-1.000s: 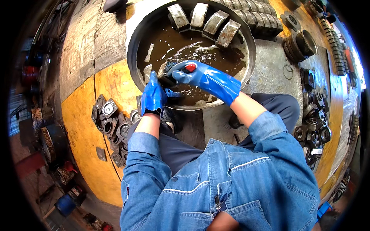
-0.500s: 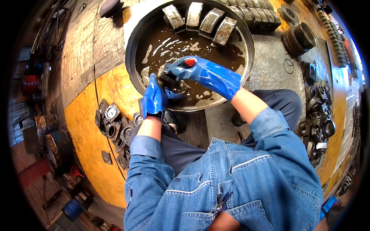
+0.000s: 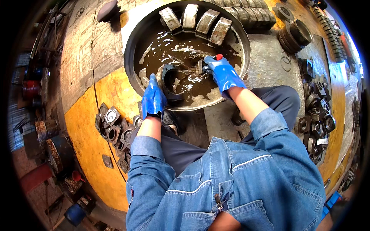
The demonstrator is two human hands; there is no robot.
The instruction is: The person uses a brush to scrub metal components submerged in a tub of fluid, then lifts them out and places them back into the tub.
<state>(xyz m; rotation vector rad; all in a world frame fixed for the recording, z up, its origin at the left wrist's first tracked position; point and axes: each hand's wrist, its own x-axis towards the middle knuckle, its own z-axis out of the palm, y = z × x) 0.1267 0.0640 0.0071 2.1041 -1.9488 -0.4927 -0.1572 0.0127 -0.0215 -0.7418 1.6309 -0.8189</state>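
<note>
My left hand point(image 3: 154, 98), in a wet blue rubber glove, is closed on the edge of a dark metal ring-shaped part point(image 3: 168, 69) with a large round opening. The part is tilted just above or partly in the murky brown liquid point(image 3: 181, 42); I cannot tell how deep. This liquid lies in a wide round metal pan point(image 3: 132, 50). My right hand point(image 3: 224, 75), gloved alike, grips what looks like a short brush point(image 3: 201, 66) with a red handle end point(image 3: 219, 57). The brush is apart from the ring-shaped part, over splashing liquid.
Several rough metal blocks point(image 3: 207, 22) lean along the pan's far edge. More blocks point(image 3: 258, 17) stand in rows beyond it. Loose flanged metal parts lie heaped at left point(image 3: 125, 134) and at right point(image 3: 318, 104). A cylindrical metal piece point(image 3: 295, 36) sits at the far right.
My right hand has drawn back to the right with the brush, away from the ring-shaped part, uncovering its opening. My left hand has stayed in nearly the same place.
</note>
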